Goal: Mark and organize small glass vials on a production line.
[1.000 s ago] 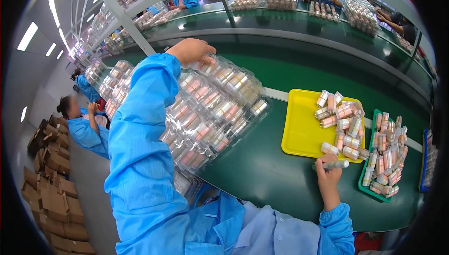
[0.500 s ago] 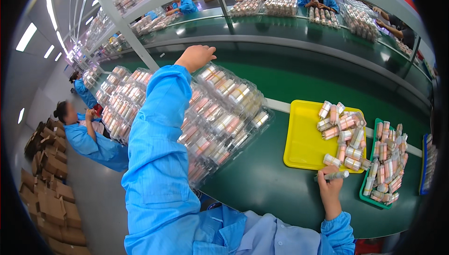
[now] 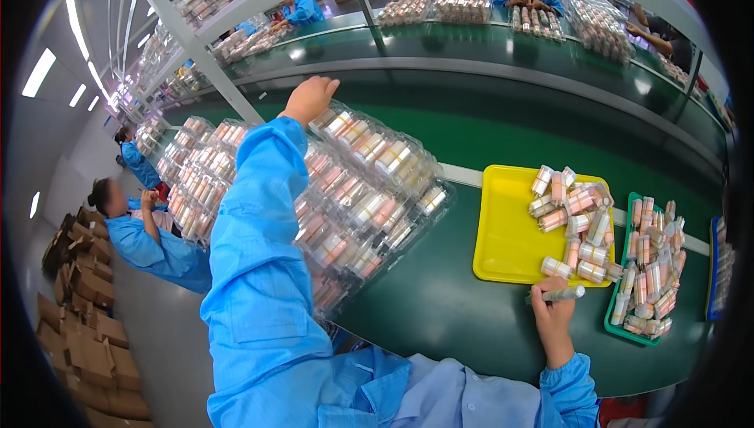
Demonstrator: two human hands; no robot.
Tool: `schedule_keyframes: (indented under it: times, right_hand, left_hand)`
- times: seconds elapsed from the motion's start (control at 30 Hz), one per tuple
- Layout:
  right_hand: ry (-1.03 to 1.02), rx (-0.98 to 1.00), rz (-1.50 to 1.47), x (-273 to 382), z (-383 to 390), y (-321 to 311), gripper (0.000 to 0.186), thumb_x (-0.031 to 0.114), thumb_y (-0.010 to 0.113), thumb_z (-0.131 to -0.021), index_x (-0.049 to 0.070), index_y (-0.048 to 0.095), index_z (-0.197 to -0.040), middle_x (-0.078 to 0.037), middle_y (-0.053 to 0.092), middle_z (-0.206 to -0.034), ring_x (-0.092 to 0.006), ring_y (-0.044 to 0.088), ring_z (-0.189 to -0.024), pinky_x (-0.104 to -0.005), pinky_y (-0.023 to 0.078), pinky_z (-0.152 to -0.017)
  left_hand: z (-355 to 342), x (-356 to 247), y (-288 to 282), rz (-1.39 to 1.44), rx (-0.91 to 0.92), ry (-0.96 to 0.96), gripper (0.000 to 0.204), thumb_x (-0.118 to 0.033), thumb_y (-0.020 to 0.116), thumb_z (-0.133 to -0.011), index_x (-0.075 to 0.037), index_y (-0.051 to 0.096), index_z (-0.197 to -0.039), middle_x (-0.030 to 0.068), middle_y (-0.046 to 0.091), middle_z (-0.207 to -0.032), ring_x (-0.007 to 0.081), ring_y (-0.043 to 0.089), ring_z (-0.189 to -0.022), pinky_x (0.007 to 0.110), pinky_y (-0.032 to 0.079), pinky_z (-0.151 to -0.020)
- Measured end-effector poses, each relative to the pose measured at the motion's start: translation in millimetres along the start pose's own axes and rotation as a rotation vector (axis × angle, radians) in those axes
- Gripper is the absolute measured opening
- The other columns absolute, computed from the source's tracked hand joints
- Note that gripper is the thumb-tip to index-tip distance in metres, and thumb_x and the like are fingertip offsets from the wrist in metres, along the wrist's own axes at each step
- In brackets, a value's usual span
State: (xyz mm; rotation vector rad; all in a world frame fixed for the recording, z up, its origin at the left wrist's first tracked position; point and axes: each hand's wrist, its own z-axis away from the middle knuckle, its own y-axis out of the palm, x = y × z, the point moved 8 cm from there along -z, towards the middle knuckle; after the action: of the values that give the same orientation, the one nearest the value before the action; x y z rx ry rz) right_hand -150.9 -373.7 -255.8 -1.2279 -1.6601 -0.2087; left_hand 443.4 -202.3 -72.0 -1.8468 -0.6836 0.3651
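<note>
While the left hand (image 3: 311,100) rests curled atop the tray stack (image 3: 369,192), the right hand (image 3: 552,314) pinches a tube (image 3: 559,294) lying crosswise at the yellow tray's (image 3: 503,232) near edge.

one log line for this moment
left hand: on stack of clear plastic trays | right hand: holding small pale tube | beside yellow tray

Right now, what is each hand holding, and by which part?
The right hand grips a small pale tube near its middle. The left hand rests on the top clear tray of the stack, at its far edge.
</note>
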Motion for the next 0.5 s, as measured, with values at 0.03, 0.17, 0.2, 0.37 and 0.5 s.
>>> schedule_keyframes:
  times: [0.03, 0.17, 0.2, 0.37, 0.5]
  right_hand:
    - [0.011, 0.002, 0.008, 1, 1, -2, 0.012, 0.001, 0.075, -0.083, 0.004, 0.064, -0.080, -0.010, 0.064, -0.079, -0.0288, 0.061, -0.075, -0.0410, 0.048, -0.072]
    - [-0.062, 0.015, -0.017, 15, 0, 0, 0.013, 0.001, 0.076, -0.084, 0.005, 0.064, -0.082, -0.010, 0.064, -0.079, -0.0291, 0.061, -0.074, -0.0405, 0.049, -0.072]
    - [-0.092, 0.022, -0.025, 13, 2, 2, 0.013, 0.002, 0.076, -0.084, 0.006, 0.064, -0.083, -0.010, 0.065, -0.079, -0.0290, 0.062, -0.073, -0.0404, 0.050, -0.071]
    - [-0.193, 0.130, 0.011, 21, 9, 16, 0.018, 0.008, 0.082, -0.080, 0.006, 0.065, -0.085, -0.011, 0.067, -0.081, -0.0324, 0.065, -0.074, -0.0423, 0.053, -0.067]
    - [-0.367, 0.233, 0.104, 36, 20, 25, 0.015, 0.010, 0.081, -0.083, 0.007, 0.067, -0.083, -0.009, 0.066, -0.083, -0.0284, 0.065, -0.075, -0.0403, 0.053, -0.066]
  left_hand:
    - [6, -16, -3, 0.012, 0.185, 0.006, 0.050, -0.039, 0.043, -0.108, 0.001, 0.072, -0.100, 0.0223, 0.071, -0.103, 0.0444, 0.065, -0.102, 0.053, 0.050, -0.092]
    - [16, -6, -10, 0.018, 0.055, 0.059, 0.045, -0.036, 0.041, -0.108, -0.002, 0.070, -0.112, 0.0226, 0.071, -0.104, 0.0443, 0.065, -0.105, 0.054, 0.051, -0.092]
    - [13, -25, -23, -0.156, 0.006, 0.152, 0.043, -0.036, 0.041, -0.109, -0.003, 0.069, -0.113, 0.0221, 0.072, -0.103, 0.0442, 0.066, -0.103, 0.055, 0.051, -0.089]
    - [8, -201, -48, 0.290, -0.043, 0.231, 0.040, -0.037, 0.055, -0.104, -0.001, 0.073, -0.101, 0.0206, 0.073, -0.094, 0.0399, 0.070, -0.092, 0.049, 0.054, -0.082]
    - [95, -388, -30, 0.690, 0.132, 0.515, 0.025, -0.023, 0.072, -0.095, -0.003, 0.074, -0.109, 0.0139, 0.073, -0.101, 0.0307, 0.072, -0.094, 0.039, 0.056, -0.084]
